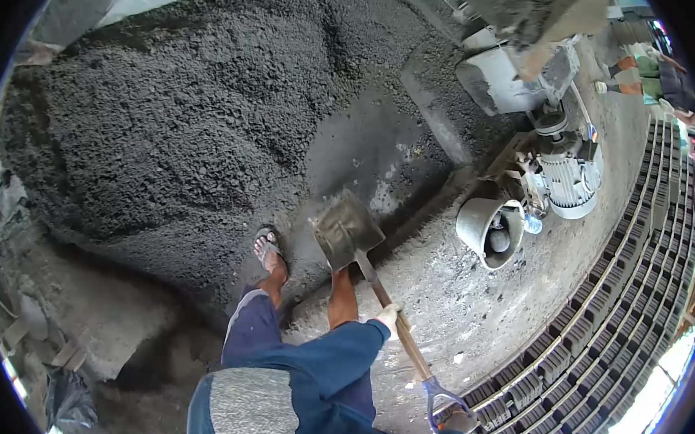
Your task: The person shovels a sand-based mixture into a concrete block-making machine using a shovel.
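A shovel (350, 231) lies slantwise across my front, its metal blade at the upper left and its handle at the lower right. My left hand (390, 321), which looks gloved, is closed round the middle of the wooden shaft (409, 347). At the bottom edge my right hand (459, 422) grips the blue D-handle (433, 392). The blade shows grey smears and no heap of material. It hides my right foot. Beyond the blade rises a large pile of dark, crumbly grey material (177, 124), with my sandalled left foot (268, 251) at its edge.
On the right stand a bucket (474, 230) with a rounded thing inside, an electric motor (569, 175) and a pale metal hopper (505, 79). Racks of dark blocks (597, 322) curve along the right side. Another person (648, 79) is at the far upper right.
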Demonstrator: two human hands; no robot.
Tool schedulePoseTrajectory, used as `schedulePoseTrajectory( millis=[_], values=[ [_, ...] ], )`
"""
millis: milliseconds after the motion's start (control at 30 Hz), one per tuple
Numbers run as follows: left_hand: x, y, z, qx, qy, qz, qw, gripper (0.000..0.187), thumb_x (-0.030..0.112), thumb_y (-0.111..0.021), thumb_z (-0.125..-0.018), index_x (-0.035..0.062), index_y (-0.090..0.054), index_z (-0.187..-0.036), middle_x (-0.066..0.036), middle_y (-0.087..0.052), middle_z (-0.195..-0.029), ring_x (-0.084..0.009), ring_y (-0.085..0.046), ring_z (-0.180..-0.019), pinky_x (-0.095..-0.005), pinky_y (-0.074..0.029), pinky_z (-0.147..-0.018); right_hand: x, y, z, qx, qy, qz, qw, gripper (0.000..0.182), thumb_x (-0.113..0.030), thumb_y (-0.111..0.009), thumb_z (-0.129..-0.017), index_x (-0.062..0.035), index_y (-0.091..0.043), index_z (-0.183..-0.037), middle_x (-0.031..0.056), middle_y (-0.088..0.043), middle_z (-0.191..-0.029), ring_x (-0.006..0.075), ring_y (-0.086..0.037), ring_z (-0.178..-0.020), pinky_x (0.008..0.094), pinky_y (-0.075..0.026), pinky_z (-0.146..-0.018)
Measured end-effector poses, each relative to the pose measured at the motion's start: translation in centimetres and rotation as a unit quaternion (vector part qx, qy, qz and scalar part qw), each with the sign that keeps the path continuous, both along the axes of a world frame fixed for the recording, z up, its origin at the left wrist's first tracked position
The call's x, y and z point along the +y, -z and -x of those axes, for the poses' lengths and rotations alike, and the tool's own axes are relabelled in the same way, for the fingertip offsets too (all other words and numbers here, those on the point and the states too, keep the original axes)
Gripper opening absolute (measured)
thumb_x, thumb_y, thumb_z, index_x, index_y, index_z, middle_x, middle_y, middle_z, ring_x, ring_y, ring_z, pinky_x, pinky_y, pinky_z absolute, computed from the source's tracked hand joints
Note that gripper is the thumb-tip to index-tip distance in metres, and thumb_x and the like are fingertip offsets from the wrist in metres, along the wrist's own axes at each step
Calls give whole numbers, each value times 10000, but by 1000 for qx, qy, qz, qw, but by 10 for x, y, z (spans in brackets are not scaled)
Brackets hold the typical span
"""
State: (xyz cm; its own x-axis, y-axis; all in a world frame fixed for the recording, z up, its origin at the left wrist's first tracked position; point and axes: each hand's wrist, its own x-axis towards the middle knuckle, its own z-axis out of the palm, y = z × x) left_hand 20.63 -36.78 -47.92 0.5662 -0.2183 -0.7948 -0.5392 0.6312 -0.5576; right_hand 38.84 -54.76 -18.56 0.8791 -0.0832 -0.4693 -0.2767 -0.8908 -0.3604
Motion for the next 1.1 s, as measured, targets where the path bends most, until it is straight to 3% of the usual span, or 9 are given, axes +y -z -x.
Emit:
schedulePoseTrajectory(
  millis=[100,167,200,367,500,533,667,1000,1100],
  values=[
    [36,74,50,174,-59,-137,973,239,217,-646,-863,9,-571,-954,-157,-583,-766,-339,-611,-660,-499,-536,-583,47,90,31,69,-103,10,992,293,-87,-633,-850,-23,-600,-1134,121,-661,-967,265,-647,-882,401,-526,-786],
    [156,12,163,140,2,-115,983,272,228,-640,-854,-30,-562,-888,-165,-575,-752,-340,-611,-668,-483,-553,-635,68,191,67,75,-267,31,960,221,-87,-686,-822,-62,-615,-1030,102,-649,-849,258,-637,-752,401,-516,-666],
    [147,106,189,139,21,-117,983,250,236,-613,-869,-5,-553,-838,-156,-560,-718,-341,-588,-636,-496,-561,-661,88,216,92,84,-289,22,954,192,-88,-712,-808,-82,-623,-978,92,-642,-790,255,-632,-686,401,-511,-606],
    [115,111,213,166,-6,-158,973,238,249,-583,-890,31,-540,-806,-128,-536,-681,-317,-577,-640,-468,-572,-633,77,219,128,151,-21,-149,977,125,-12,-656,-837,-95,-585,-899,33,-567,-696,189,-501,-518,385,-396,-434],
    [66,59,219,218,107,-407,880,162,240,-546,-934,88,-585,-890,-111,-579,-770,-273,-592,-693,-469,-571,-656,-19,226,111,164,14,-208,964,61,-61,-633,-851,-104,-606,-886,52,-558,-678,222,-489,-492,411,-408,-442],
    [75,33,215,254,-13,-235,938,170,241,-540,-947,83,-585,-904,-109,-577,-754,-273,-589,-683,-476,-567,-658,-6,202,113,244,145,-173,943,20,-95,-617,-860,-104,-618,-878,67,-560,-673,250,-495,-485,435,-424,-457],
    [128,-67,218,321,-4,-218,922,178,207,-652,-891,65,-551,-853,-101,-523,-681,-259,-540,-553,-488,-554,-591,-34,256,102,417,214,-146,871,72,-204,-584,-873,-137,-602,-854,86,-519,-602,293,-480,-470,465,-411,-462],
    [360,-338,194,314,-56,-615,721,229,177,-738,-845,20,-585,-908,-76,-580,-677,-225,-598,-555,-387,-537,-532,282,179,148,624,89,-250,735,174,-148,-500,-894,-64,-534,-746,48,-476,-575,204,-447,-446,360,-424,-433],
    [371,-310,210,345,-69,-570,742,202,117,-748,-823,24,-584,-894,-90,-601,-694,-229,-595,-535,-391,-532,-507,299,178,132,654,48,-170,735,155,-115,-522,-883,-82,-515,-731,34,-465,-586,172,-431,-443,304,-389,-411]
  ],
)
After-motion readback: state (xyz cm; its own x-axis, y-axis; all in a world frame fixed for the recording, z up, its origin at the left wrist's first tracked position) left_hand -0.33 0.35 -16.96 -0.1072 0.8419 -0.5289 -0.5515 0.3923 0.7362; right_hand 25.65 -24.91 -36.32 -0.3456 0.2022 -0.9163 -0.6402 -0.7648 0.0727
